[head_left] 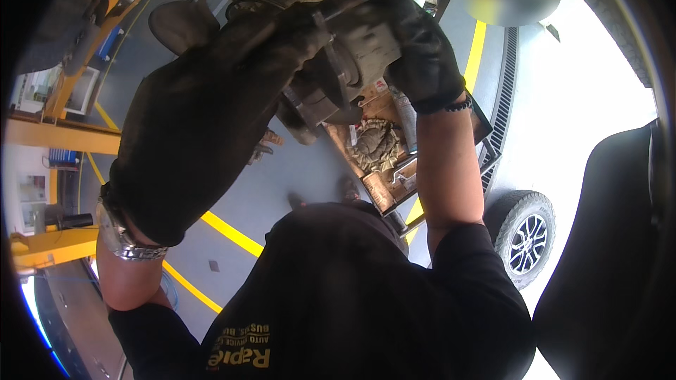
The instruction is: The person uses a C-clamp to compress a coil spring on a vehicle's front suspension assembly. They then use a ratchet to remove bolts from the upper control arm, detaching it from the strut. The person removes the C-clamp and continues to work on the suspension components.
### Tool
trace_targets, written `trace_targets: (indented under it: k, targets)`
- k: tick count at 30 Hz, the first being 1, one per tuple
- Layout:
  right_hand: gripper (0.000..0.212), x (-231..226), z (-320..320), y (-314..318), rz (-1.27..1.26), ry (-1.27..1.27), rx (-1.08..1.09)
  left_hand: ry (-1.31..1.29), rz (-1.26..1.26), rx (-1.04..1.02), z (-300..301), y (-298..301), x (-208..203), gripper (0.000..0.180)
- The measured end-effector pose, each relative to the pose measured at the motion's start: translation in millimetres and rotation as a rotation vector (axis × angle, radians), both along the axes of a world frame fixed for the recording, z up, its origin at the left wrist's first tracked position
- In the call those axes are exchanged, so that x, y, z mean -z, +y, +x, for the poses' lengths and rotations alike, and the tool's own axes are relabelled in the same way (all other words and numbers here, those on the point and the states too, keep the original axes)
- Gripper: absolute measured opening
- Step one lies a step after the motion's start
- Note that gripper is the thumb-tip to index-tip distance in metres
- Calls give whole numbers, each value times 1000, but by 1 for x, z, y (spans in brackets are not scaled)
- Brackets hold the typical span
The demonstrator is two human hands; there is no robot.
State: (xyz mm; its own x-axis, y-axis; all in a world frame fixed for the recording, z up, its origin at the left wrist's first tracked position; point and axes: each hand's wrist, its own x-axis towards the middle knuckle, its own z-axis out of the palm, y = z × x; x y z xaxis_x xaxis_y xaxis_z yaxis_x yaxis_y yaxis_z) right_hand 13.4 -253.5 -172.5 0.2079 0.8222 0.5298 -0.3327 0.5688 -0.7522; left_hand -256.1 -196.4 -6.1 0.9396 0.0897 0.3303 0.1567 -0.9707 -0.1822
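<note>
Both my hands are raised, in black gloves, around a dirty grey metal car part that looks like a brake caliper [370, 53]. My left hand [292, 35] is closed at its left side, the fingers partly hidden and blurred. From the other side my right hand [426, 53] wraps over its top and right edge, fingers bent. A thin metal bar [348, 3] crosses beside the left fingers; I cannot tell whether they touch it. More dirty metal parts hang above and behind the hands.
Below the part stands a tool trolley [380, 193] holding a crumpled cloth [377, 144] and loose tools. A wheel [524, 239] lies on the right, near a floor grate [503, 91]. Yellow lift arms [63, 137] extend at left. A dark curved shape [598, 232] fills the right side.
</note>
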Motion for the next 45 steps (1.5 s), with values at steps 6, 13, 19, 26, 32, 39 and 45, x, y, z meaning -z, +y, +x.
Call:
trace_targets:
  k: [6, 13, 19, 26, 32, 39, 45]
  targets:
    - [58, -20, -10, -11, 35, -5, 45, 36, -214, 40, -2, 7, -1, 62]
    - [43, -33, -15, -10, 91, -94, 114, 73, -391, -21, 5, 2, 14, 75]
    - [32, -18, -14, -5, 330, -261, 386, 80, -388, 22, 11, 8, 8, 78]
    - [37, -24, -15, -7, 255, -278, 362, 101, -229, 3, 19, 12, -16, 76]
    - [37, -41, -17, -18, 119, -95, 182, 91, -309, 49, 17, 19, -17, 78]
    - [31, -31, -9, -7, 345, -1054, 952, 42, -370, 121, 16, 19, -1, 82]
    - [30, -6, -8, -13, -96, -495, 573, 115, -404, 71, 14, 28, -16, 81]
